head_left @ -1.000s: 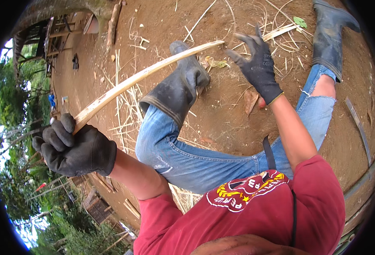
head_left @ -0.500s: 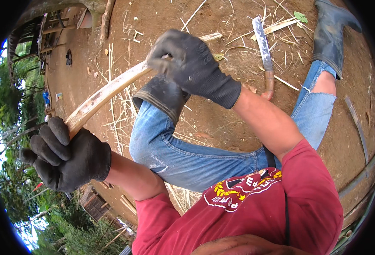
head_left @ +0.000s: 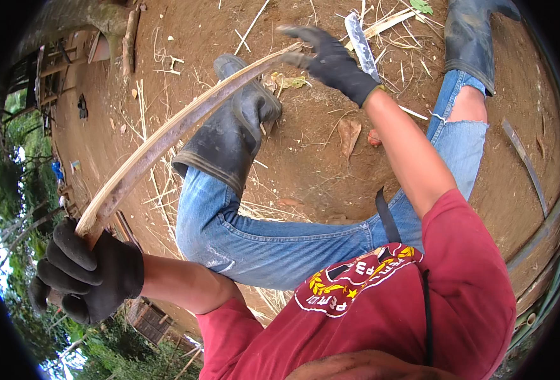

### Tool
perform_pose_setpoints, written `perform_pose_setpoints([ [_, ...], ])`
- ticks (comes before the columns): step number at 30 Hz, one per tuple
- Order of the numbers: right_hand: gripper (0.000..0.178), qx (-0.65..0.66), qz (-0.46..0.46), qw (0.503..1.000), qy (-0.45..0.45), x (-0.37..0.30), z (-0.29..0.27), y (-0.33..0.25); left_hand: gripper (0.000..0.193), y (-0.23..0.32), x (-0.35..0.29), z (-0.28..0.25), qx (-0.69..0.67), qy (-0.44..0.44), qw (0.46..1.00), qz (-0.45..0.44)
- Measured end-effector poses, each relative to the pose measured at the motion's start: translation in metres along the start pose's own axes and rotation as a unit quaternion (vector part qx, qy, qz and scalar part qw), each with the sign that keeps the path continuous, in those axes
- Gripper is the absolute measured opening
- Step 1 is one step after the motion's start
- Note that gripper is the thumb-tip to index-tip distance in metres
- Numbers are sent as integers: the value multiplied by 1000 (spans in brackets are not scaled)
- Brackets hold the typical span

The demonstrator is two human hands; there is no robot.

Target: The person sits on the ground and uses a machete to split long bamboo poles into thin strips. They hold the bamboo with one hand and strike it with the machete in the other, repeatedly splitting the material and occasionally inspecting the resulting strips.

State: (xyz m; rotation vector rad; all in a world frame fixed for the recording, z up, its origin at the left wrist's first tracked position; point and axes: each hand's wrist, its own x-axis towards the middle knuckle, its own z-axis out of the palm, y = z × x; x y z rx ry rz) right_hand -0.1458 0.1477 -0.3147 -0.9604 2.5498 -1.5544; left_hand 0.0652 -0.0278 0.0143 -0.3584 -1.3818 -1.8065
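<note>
A long, curved strip of pale split wood, brownish along one face, slants from lower left to upper middle. Wrapped round its lower end is my left hand in a black glove. My right hand, gloved the same way, has its fingers apart around the strip's far tip; whether the thumb touches the wood I cannot tell. Beyond that hand a machete with a whitish, smeared blade lies on the ground. My right forearm and hand hide most of its handle.
My bent leg in blue jeans and its black rubber boot lie beneath the strip. The other boot is stretched out at upper right. Wood shavings and split pieces litter the brown soil. A flat metal-like strip lies at right.
My right hand has let go of the strip's far end and opened, moving up and right. The strip has turned to show its side, and my left hand has shifted slightly down and left.
</note>
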Motion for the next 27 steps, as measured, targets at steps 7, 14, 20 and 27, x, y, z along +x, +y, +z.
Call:
perform_pose_setpoints([
  [7, 32, 2, -108, 969, -224, 46, 8, -19, 22, 3, 2, -3, 13, -5, 1000, -2],
  [14, 25, 282, 20, 942, 180, 99, -50, -48, 22, 7, 1, -14, 6, 7, 1000, 2],
  [20, 24, 198, 32, 946, 254, 110, -105, 10, 22, 4, 5, -19, -8, 45, 999, 3],
  [27, 52, -109, -108, 962, -224, 51, 6, 19, 22, 4, 11, -24, -6, 24, 1000, 1],
])
